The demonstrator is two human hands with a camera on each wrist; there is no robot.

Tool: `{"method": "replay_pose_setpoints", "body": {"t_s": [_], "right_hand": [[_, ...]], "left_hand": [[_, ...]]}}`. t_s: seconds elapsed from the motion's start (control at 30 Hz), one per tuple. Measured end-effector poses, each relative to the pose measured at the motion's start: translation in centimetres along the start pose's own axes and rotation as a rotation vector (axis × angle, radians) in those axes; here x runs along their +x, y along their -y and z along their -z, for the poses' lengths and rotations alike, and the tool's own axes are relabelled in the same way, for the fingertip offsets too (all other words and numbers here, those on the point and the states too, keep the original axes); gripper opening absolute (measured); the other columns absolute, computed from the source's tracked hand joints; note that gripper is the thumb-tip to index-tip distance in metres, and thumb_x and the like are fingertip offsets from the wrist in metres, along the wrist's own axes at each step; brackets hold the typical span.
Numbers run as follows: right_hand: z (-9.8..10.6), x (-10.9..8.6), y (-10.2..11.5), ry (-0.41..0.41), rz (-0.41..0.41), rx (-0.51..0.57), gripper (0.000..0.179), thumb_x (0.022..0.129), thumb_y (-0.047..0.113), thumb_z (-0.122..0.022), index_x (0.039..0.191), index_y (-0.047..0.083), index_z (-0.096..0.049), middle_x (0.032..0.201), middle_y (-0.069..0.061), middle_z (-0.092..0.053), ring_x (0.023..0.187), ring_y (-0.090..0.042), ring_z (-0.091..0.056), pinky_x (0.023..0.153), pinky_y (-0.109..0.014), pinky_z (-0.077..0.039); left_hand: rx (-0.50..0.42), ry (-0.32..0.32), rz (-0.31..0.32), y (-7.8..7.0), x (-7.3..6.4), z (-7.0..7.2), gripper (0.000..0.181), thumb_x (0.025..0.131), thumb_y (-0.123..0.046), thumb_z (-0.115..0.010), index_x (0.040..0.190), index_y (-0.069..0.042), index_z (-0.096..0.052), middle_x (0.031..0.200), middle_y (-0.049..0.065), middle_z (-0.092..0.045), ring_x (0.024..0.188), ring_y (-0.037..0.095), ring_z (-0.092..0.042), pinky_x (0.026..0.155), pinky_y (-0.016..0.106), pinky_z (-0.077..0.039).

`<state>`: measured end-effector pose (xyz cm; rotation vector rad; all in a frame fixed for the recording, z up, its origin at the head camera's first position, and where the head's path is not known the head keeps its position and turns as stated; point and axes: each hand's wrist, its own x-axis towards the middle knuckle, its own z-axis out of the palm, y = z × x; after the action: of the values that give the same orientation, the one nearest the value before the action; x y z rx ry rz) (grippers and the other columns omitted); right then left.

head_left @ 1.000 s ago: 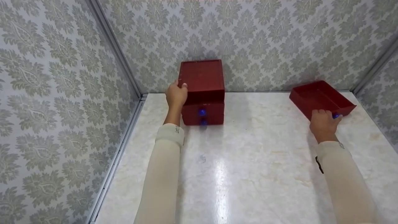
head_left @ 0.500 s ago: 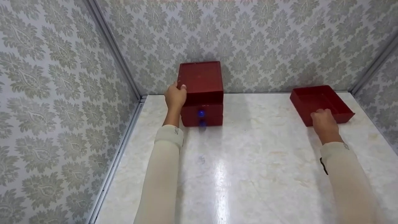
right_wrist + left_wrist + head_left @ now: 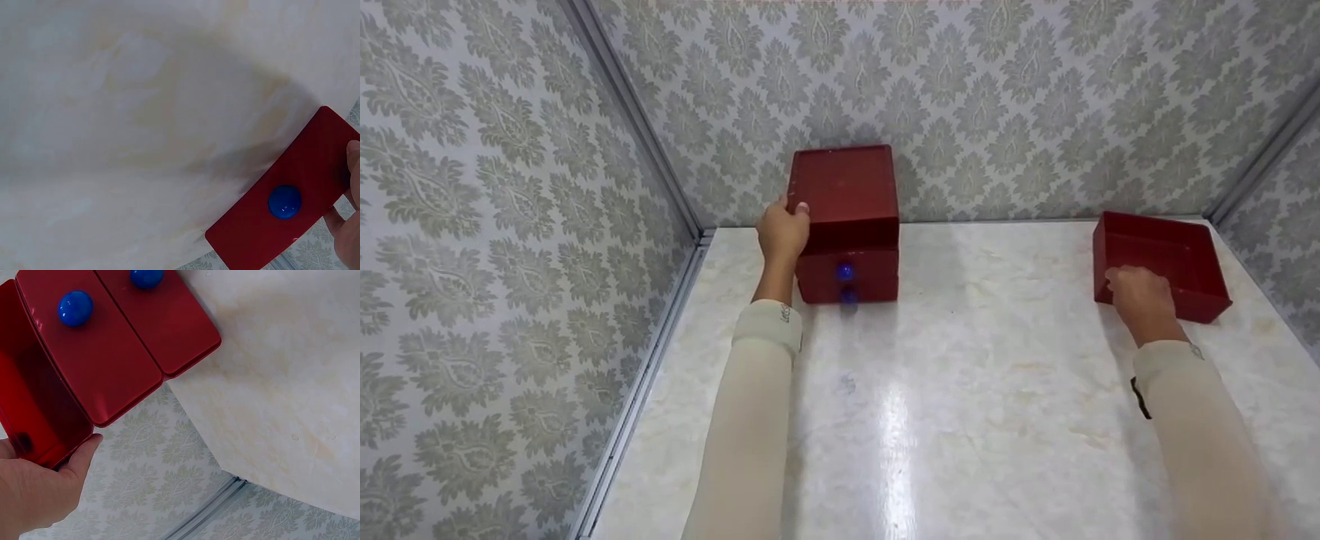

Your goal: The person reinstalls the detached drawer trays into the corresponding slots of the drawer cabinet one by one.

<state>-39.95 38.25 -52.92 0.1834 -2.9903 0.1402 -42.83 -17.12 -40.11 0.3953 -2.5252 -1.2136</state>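
A small red drawer cabinet stands against the back wall. Its top slot gapes, and two drawer fronts with blue knobs lie below it. My left hand grips the cabinet's upper left side, thumb at the slot's edge in the left wrist view. Far to the right, a loose red drawer rests on the table. My right hand holds its front wall near the left end. The right wrist view shows the thumb on the front face, beside the blue knob; some fingers are cut off there.
A pale marbled table with a glossy light streak spans the space between cabinet and drawer. Patterned walls enclose the back and sides. A grey metal rail runs along the left table edge.
The right hand has shifted from beside the drawer's knob to the left part of its front wall. The drawer has turned and slid right, now squarer to the back wall. The left hand stays put.
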Motion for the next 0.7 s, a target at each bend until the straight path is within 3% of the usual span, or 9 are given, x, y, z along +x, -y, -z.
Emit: {"method": "replay_pose_setpoints", "body": {"t_s": [0.23,0.5,0.7], "right_hand": [[0.2,0.0,0.6,0.009,0.045,-0.039,0.024,0.086,-0.013,-0.067,0.11,-0.01,-0.067,0.092,-0.029,-0.066,0.087,-0.045,-0.059,0.078,-0.058,-0.055],[-0.1,0.3,1.5,0.005,0.075,-0.088,0.027,0.086,-0.012,-0.069,0.112,-0.011,-0.065,0.098,-0.031,-0.065,0.093,-0.047,-0.06,0.082,-0.062,-0.056],[0.3,0.9,3.8,-0.024,0.069,-0.094,0.035,0.085,-0.009,-0.073,0.118,-0.011,-0.062,0.105,-0.034,-0.064,0.098,-0.049,-0.058,0.084,-0.063,-0.055]], "left_hand": [[-0.005,0.015,0.012,0.0,0.2,-0.1,0.054,0.105,-0.032,-0.053,0.153,-0.008,-0.047,0.15,0.013,-0.056,0.138,0.029,-0.054,0.115,0.044,-0.042],[-0.015,0.018,0.02,-0.2,0.0,-0.1,0.054,0.105,-0.032,-0.053,0.153,-0.008,-0.047,0.151,0.013,-0.055,0.139,0.028,-0.053,0.115,0.042,-0.042],[-0.017,0.018,0.022,-0.1,0.1,-0.1,0.055,0.105,-0.032,-0.053,0.154,-0.008,-0.046,0.152,0.013,-0.055,0.14,0.027,-0.052,0.116,0.043,-0.041]]}}
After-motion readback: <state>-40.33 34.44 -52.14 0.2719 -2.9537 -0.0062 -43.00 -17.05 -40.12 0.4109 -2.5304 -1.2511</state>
